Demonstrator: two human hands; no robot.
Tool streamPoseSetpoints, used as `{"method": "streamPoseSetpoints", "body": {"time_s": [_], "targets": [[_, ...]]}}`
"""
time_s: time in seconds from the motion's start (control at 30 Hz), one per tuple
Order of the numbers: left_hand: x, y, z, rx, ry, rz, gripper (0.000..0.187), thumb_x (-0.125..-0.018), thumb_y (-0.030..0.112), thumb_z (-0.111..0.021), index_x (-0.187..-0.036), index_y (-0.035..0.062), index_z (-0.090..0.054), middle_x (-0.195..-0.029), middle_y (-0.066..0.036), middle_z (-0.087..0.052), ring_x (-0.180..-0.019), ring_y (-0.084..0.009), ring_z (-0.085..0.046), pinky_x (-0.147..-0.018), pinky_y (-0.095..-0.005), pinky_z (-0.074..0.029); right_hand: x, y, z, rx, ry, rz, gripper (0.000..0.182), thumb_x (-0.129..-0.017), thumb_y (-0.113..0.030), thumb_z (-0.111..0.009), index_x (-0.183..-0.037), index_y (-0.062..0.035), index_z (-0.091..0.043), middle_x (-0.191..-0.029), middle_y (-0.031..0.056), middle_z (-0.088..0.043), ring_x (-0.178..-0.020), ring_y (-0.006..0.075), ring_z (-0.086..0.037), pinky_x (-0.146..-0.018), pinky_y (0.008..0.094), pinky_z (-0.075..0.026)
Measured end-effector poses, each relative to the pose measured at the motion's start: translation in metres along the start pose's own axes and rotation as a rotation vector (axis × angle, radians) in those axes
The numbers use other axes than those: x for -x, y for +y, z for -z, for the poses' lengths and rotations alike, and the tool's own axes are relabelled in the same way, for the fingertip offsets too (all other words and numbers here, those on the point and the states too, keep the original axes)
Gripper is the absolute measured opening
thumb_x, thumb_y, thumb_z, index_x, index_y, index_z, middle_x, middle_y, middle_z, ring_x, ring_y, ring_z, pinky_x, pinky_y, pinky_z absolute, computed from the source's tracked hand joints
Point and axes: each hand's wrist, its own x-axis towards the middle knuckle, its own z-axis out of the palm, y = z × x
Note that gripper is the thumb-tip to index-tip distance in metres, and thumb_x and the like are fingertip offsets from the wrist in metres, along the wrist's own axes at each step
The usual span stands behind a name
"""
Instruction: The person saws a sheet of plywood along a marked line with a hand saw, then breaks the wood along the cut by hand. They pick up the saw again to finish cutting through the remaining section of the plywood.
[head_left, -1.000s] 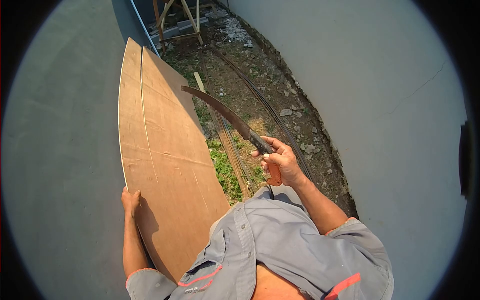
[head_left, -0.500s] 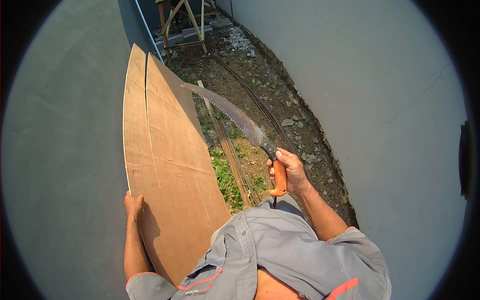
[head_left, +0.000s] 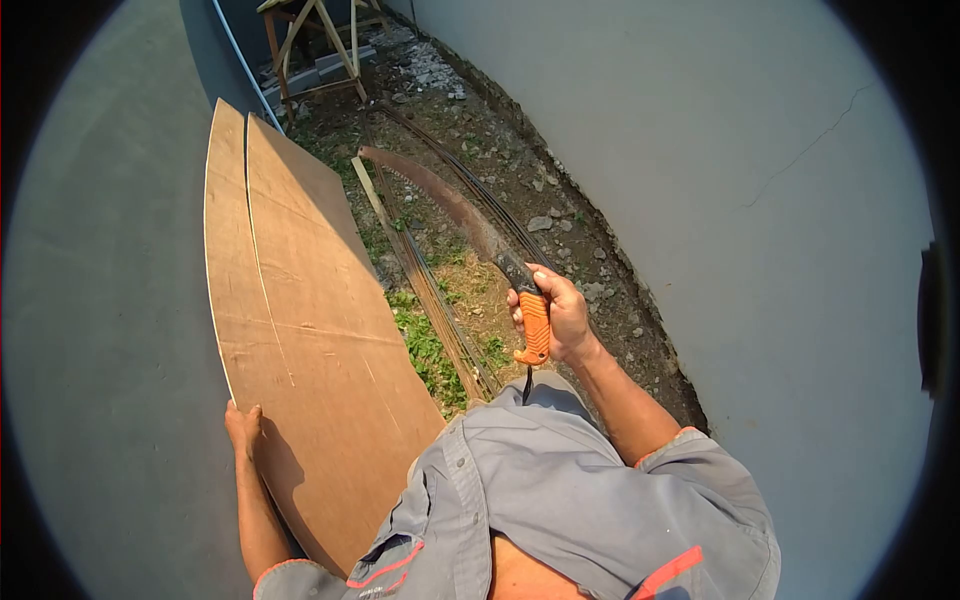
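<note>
Beside a wall (head_left: pixel 100 300), left hand (head_left: pixel 243 428) clasps plywood (head_left: pixel 320 300), right hand (head_left: pixel 562 312) clasps pruning saw (head_left: pixel 484 235); apparent sawing step next requires alignment with slit (head_left: pixel 250 205).

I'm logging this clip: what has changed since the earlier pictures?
The right hand has turned the saw, baring more of its orange handle; its tip, which overlapped the board in view, now shows just right of it. Nothing was taken hold of or let go. The left hand still holds the board's edge.
</note>
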Motion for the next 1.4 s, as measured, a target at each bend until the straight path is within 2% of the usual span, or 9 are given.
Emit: {"method": "streamPoseSetpoints", "body": {"time_s": [0.17, 0.2, 0.33, 0.43, 0.63, 0.7, 0.73, 0.87, 1.4], "targets": [[-0.001, -0.004, -0.001, -0.014, 0.011, -0.005, 0.041, -0.078, 0.012, -0.079, -0.114, -0.0033, -0.066, -0.103, -0.023, -0.076, -0.097, -0.0368, -0.075, -0.087, -0.0449, -0.058, 0.007, -0.012, -0.009, 0.418, -0.028, 0.228, 0.056, -0.095, -0.016, -0.044, -0.146, 0.0057, -0.049, -0.101, 0.0138, -0.068, -0.082, 0.0160, -0.065, -0.072, 0.0335, -0.056], [0.000, -0.003, 0.001, -0.015, 0.011, -0.008, 0.041, -0.078, 0.012, -0.079, -0.114, -0.0033, -0.066, -0.103, -0.023, -0.076, -0.097, -0.0368, -0.075, -0.087, -0.0449, -0.058, 0.011, -0.015, -0.014, 0.451, -0.010, 0.224, 0.060, -0.090, -0.013, -0.044, -0.146, 0.0069, -0.051, -0.106, 0.0141, -0.069, -0.091, 0.0158, -0.064, -0.081, 0.0326, -0.054], [0.001, 0.002, 0.002, -0.032, -0.002, 0.020, 0.043, -0.078, 0.012, -0.079, -0.115, -0.0034, -0.066, -0.104, -0.023, -0.076, -0.098, -0.0366, -0.075, -0.087, -0.0449, -0.058, 0.010, -0.016, -0.017, 0.562, -0.018, 0.370, 0.059, -0.093, -0.015, -0.046, -0.147, 0.0073, -0.050, -0.114, 0.0165, -0.069, -0.090, 0.0150, -0.064, -0.081, 0.0303, -0.054], [0.000, -0.002, 0.001, -0.008, -0.004, -0.002, 0.043, -0.077, 0.012, -0.079, -0.116, -0.0035, -0.065, -0.104, -0.023, -0.076, -0.098, -0.0364, -0.075, -0.087, -0.0447, -0.058, 0.012, -0.017, -0.020, 0.532, -0.001, 0.379, 0.064, -0.088, -0.012, -0.044, -0.149, 0.0074, -0.048, -0.115, 0.0160, -0.069, -0.100, 0.0177, -0.063, -0.093, 0.0333, -0.051], [0.001, 0.001, 0.003, -0.029, 0.003, -0.007, 0.044, -0.078, 0.011, -0.081, -0.116, -0.0035, -0.065, -0.104, -0.022, -0.076, -0.096, -0.0366, -0.075, -0.086, -0.0440, -0.058, 0.006, -0.021, -0.011, 0.377, -0.087, 0.358, 0.059, -0.093, -0.011, -0.049, -0.149, 0.0070, -0.048, -0.113, 0.0155, -0.069, -0.090, 0.0152, -0.065, -0.079, 0.0295, -0.055], [0.002, 0.001, 0.003, -0.053, 0.008, -0.014, 0.044, -0.078, 0.011, -0.081, -0.116, -0.0036, -0.065, -0.103, -0.022, -0.076, -0.096, -0.0367, -0.075, -0.086, -0.0440, -0.059, 0.009, -0.026, -0.012, -0.053, -0.075, 0.183, 0.046, -0.100, -0.016, -0.053, -0.141, 0.0055, -0.052, -0.102, 0.0130, -0.070, -0.078, 0.0153, -0.066, -0.069, 0.0284, -0.057], [0.000, -0.001, 0.001, -0.042, 0.007, -0.006, 0.044, -0.078, 0.011, -0.081, -0.116, -0.0036, -0.065, -0.103, -0.022, -0.076, -0.096, -0.0363, -0.075, -0.086, -0.0440, -0.059, 0.003, -0.025, -0.008, -0.101, -0.080, 0.147, 0.031, -0.105, -0.023, -0.054, -0.126, -0.0002, -0.055, -0.094, 0.0114, -0.069, -0.071, 0.0165, -0.067, -0.061, 0.0298, -0.059], [-0.002, -0.006, -0.001, -0.023, -0.002, 0.003, 0.043, -0.078, 0.010, -0.081, -0.116, -0.0038, -0.065, -0.104, -0.022, -0.076, -0.095, -0.0354, -0.075, -0.085, -0.0437, -0.059, 0.003, -0.023, 0.000, -0.191, -0.086, 0.063, 0.020, -0.108, -0.022, -0.049, -0.115, -0.0033, -0.055, -0.093, 0.0148, -0.069, -0.069, 0.0187, -0.067, -0.058, 0.0335, -0.059], [0.000, 0.001, -0.002, 0.002, 0.008, 0.039, 0.041, -0.078, 0.011, -0.078, -0.114, -0.0038, -0.065, -0.102, -0.022, -0.076, -0.095, -0.0354, -0.075, -0.084, -0.0439, -0.059, 0.006, -0.019, 0.007, -0.210, -0.129, 0.035, 0.026, -0.110, -0.024, -0.044, -0.120, -0.0024, -0.053, -0.093, 0.0174, -0.069, -0.068, 0.0197, -0.065, -0.058, 0.0328, -0.057]]}}
